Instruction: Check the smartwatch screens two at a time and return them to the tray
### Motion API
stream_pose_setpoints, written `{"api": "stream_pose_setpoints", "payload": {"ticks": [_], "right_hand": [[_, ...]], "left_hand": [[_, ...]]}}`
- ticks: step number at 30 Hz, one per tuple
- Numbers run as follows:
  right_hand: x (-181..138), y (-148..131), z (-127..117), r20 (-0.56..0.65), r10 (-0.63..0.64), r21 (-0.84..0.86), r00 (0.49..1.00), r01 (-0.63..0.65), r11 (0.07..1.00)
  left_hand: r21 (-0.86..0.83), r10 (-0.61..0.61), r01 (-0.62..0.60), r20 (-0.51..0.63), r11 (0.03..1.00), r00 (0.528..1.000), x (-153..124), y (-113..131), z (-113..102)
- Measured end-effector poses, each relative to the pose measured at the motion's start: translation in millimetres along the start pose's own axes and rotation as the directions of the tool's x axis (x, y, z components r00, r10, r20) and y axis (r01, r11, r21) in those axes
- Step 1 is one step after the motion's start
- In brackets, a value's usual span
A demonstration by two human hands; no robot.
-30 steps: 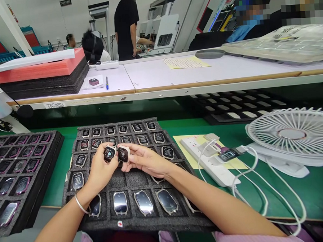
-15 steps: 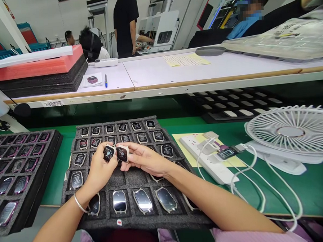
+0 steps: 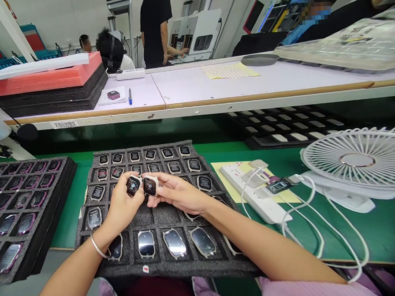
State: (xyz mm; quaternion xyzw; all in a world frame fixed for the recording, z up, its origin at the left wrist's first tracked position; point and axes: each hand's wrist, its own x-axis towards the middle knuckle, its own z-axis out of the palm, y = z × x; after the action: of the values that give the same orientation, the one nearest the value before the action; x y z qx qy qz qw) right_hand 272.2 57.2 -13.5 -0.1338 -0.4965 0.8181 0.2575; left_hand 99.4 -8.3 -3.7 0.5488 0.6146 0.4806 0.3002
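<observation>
My left hand (image 3: 123, 205) is closed around a smartwatch body (image 3: 133, 186), its dark screen lit with small graphics. Close beside it, my right hand (image 3: 176, 194) grips a second smartwatch body (image 3: 150, 186) with a pale case and a lit screen. Both watches are held face up above a black foam tray (image 3: 151, 219). Strapless watches sit in the tray's pockets, such as a silver-framed watch (image 3: 146, 244) in the front row. Several pockets near my hands hold nothing. My forearms and hands hide part of the tray.
Left stands a stack of foam trays (image 3: 59, 195) with purple-framed watches. On the right are a power strip (image 3: 256, 195) with white cables and a white fan (image 3: 357, 159). A shelf (image 3: 188, 89) crosses behind, bearing red foam (image 3: 48, 76). Several people are in the background.
The view has shifted very slightly. Both hands keep hold of their watches in nearly the same place, and the screens' graphics look a little clearer.
</observation>
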Motion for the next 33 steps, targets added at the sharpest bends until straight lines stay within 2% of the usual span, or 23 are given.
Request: {"api": "stream_pose_setpoints", "payload": {"ticks": [33], "right_hand": [[-2.8,-1.9,1.6,0.003,0.000,-0.008,1.000,0.000,1.000]], "left_hand": [[-0.007,-0.010,0.010,0.020,1.000,1.000,-2.3,1.3,-0.7]]}}
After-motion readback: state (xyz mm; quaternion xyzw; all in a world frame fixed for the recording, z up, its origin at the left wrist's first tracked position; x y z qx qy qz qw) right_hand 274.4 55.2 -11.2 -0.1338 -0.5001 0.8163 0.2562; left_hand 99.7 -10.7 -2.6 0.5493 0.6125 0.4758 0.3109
